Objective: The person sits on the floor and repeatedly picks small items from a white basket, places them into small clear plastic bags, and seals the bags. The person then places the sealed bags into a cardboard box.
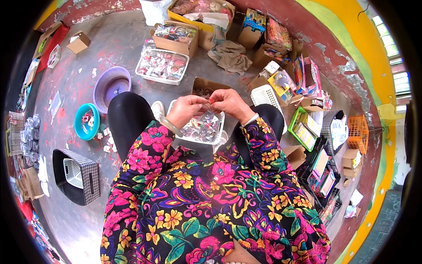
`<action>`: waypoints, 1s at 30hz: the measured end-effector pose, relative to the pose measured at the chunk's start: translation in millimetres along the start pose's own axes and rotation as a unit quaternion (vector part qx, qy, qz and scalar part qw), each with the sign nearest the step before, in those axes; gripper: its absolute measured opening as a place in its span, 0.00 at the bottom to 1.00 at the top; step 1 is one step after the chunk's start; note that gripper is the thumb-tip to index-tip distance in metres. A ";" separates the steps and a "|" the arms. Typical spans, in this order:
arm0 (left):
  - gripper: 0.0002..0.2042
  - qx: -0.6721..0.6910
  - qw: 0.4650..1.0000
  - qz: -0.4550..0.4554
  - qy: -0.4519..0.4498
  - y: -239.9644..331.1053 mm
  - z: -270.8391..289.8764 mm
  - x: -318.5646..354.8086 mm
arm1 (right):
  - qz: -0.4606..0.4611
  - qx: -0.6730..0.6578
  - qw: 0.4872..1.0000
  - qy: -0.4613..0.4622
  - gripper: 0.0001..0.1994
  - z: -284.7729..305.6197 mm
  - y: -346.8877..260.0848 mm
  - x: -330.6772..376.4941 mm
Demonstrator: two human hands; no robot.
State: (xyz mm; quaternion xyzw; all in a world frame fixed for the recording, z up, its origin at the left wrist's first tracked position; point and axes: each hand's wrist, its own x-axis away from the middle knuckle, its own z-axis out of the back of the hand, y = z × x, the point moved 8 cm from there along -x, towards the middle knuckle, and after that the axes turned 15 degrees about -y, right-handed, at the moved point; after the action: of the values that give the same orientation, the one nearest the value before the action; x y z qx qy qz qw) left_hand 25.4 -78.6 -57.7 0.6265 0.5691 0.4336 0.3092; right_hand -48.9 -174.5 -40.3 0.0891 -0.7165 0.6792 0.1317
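Hands are pinching together: our left hand (188, 110) and right hand (229, 104) are clamping a small red piece (211, 100). White basket (219, 132) is sitting just below; slipping fingertips could be dropping it.

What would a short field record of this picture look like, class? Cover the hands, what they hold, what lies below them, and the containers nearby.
left hand: pinching a small item with the right hand
right hand: fingers closed on a small red piece
below the hands: white basket of clear packets
left of the person: purple basin, teal bowl, checked bin
right: green tray, orange basket
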 end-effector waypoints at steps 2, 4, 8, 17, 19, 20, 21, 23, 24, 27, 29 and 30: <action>0.10 0.001 1.000 0.003 -0.002 0.3 -1.8 -0.2 | 0.005 0.006 1.000 -0.001 0.04 0.6 1.3 -0.8; 0.10 -0.007 1.000 0.010 -0.010 -0.6 -2.1 0.2 | 0.011 0.010 1.000 0.000 0.04 -0.8 0.3 -1.9; 0.10 -0.026 0.999 0.018 -0.005 0.8 -4.0 0.2 | 0.003 0.020 1.000 0.005 0.04 -2.9 -2.8 -1.4; 0.10 -0.044 0.999 -0.016 -0.003 1.9 -7.7 -0.5 | -0.019 0.051 0.998 -0.022 0.06 -0.1 6.9 -1.3; 0.11 -0.040 0.999 -0.009 0.000 -0.5 -7.7 -1.9 | -0.024 0.025 0.998 -0.044 0.07 -0.2 16.1 -3.9; 0.11 -0.045 0.999 -0.002 -0.005 -1.9 -10.3 -4.0 | 0.019 0.145 0.989 0.000 0.06 5.1 14.1 -5.8; 0.11 -0.051 0.999 0.005 -0.004 -1.9 -11.6 -3.0 | 0.009 0.189 0.982 0.014 0.08 3.6 8.8 -5.5; 0.13 -0.062 0.998 0.019 -0.003 -0.4 -13.3 -2.0 | -0.011 0.275 0.960 0.041 0.11 2.8 -3.4 -3.1; 0.13 -0.055 0.998 0.018 -0.020 2.5 -16.3 -2.0 | -0.015 0.306 0.950 0.054 0.17 4.4 -5.1 -2.2; 0.15 -0.039 0.998 0.012 -0.039 -7.3 -11.7 -6.1 | -0.027 0.336 0.940 0.059 0.16 3.0 -8.0 0.6; 0.15 -0.029 0.999 0.006 -0.045 -11.2 -9.5 -7.0 | -0.024 0.358 0.932 0.050 0.16 -1.2 -3.0 -1.0; 0.14 -0.024 0.999 0.003 -0.048 -10.9 -10.7 -7.1 | -0.023 0.369 0.928 0.045 0.15 -3.6 -3.5 -1.2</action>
State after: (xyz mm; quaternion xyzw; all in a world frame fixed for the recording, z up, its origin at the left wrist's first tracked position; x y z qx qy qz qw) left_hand 11.2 -85.0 -64.1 0.6408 0.5410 0.4173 0.3500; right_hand -46.4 -171.2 -37.2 0.1170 -0.4059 0.8960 0.1370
